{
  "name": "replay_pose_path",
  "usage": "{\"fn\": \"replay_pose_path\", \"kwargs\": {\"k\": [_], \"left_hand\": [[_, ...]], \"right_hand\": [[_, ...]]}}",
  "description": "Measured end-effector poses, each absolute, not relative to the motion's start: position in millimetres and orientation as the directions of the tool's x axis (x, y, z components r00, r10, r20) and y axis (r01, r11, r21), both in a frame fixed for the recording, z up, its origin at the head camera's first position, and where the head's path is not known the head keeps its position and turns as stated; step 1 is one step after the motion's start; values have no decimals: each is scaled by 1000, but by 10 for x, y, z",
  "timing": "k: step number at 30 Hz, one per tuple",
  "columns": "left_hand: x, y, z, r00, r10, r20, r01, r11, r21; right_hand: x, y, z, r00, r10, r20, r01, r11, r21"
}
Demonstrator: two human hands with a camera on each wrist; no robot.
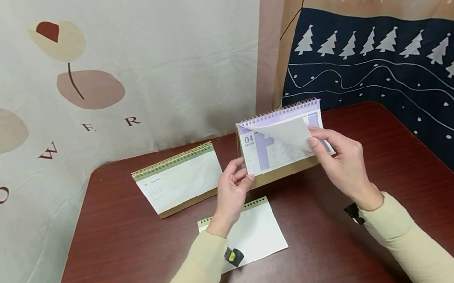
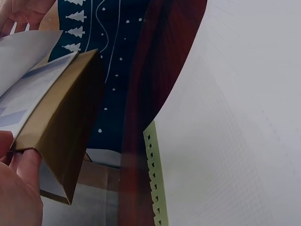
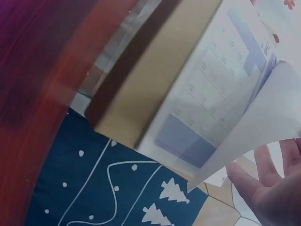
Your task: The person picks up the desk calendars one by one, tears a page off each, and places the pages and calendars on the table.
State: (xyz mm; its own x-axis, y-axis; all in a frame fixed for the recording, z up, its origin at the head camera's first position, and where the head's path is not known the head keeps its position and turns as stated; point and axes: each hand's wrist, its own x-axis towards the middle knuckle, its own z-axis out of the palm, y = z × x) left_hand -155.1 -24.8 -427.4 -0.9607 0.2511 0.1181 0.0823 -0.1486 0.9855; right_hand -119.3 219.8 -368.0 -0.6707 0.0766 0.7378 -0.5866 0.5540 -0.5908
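A purple spiral-bound desk calendar (image 1: 262, 153) showing "04" stands tilted on its tan cardboard base (image 2: 61, 103). At its lower left corner my left hand (image 1: 231, 192) holds it, thumb in front and fingers behind the board. My right hand (image 1: 343, 157) pinches the edge of a turned-up page (image 1: 290, 132), whose pale back shows as it curls diagonally across the month sheet. In the right wrist view, this page (image 3: 263, 117) bends away from the printed grid beneath.
Left of it stands a green-topped desk calendar (image 1: 188, 177). A loose white sheet (image 1: 259, 230) with a punched green edge lies nearer, partly under my left forearm. Patterned cloths (image 1: 180, 69) hang behind the brown table (image 1: 116, 258) and along its right side.
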Motion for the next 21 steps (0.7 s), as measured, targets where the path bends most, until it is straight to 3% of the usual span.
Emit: {"fn": "replay_pose_path", "kwargs": {"k": [11,21], "left_hand": [[-1558,-200,-4298,-972,207,109,80,-144,986],[-1549,-187,-4339,-980,178,90,74,-97,993]], "right_hand": [[-1183,2216,-3679,-675,147,723,-550,552,-626],[-1230,2229,-3653,-531,145,835,-581,654,-484]]}}
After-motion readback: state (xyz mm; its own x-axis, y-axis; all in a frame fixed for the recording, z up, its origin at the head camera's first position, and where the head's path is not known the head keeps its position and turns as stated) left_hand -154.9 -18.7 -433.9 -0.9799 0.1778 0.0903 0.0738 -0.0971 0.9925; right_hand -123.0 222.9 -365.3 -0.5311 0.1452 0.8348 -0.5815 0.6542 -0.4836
